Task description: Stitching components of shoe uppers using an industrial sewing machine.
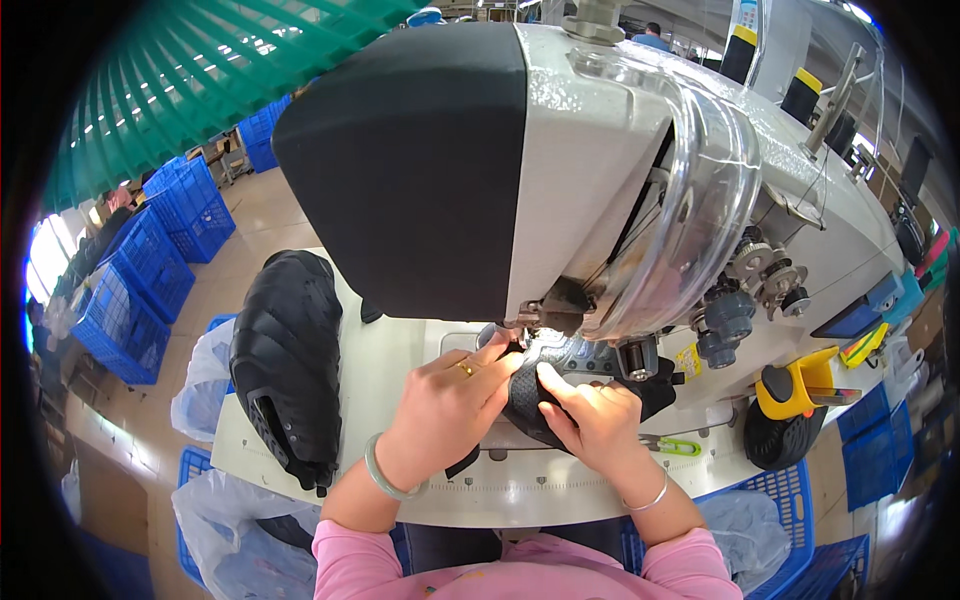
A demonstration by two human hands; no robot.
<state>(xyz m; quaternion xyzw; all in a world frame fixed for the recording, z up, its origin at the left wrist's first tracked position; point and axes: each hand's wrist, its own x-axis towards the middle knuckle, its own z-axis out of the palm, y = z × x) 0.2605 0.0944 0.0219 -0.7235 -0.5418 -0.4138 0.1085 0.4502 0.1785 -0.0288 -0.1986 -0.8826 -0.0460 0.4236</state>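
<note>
A black textured shoe upper (528, 402) lies under the needle area of a large sewing machine (590, 130), on its pale bed. My left hand (445, 400), with a ring and a jade-coloured bangle, presses the upper's left side, fingers together and their tips close to the presser foot (540, 330). From the right, my right hand (597, 420) grips the same upper, thumb and forefinger on its surface and the other fingers curled. The upper's far end spreads rightward behind my right hand. Some of the stitching spot is hidden by my fingertips and glare.
A stack of black uppers (290, 370) stands on the table's left. Green-handled thread snips (672, 446) lie right of my right hand, near a yellow holder (800, 385) and a black part (780, 437). Blue crates (125, 320) line the floor; a green ribbed cover (200, 90) hangs upper left.
</note>
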